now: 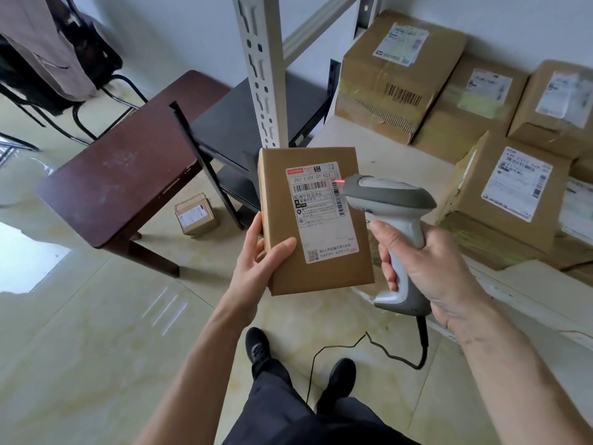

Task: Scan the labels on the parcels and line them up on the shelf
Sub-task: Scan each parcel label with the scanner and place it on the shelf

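Brown cardboard parcel [316,220] sat gripped in the left hand [260,261]; the right hand [426,268] squeezed the grey plastic scanner [390,213] just beside it. A wobble could spoil the scan.

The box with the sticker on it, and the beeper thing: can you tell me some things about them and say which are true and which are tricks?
1. The left hand holds the parcel. True.
2. The right hand grips the scanner by its handle. True.
3. The scanner's red light falls on the floor. False: it glows at the right edge of the parcel's label.
4. The small box on the floor lies on the brown table. False: it sits on the tiles beside the table.
5. Other parcels already sit on the shelf. True.
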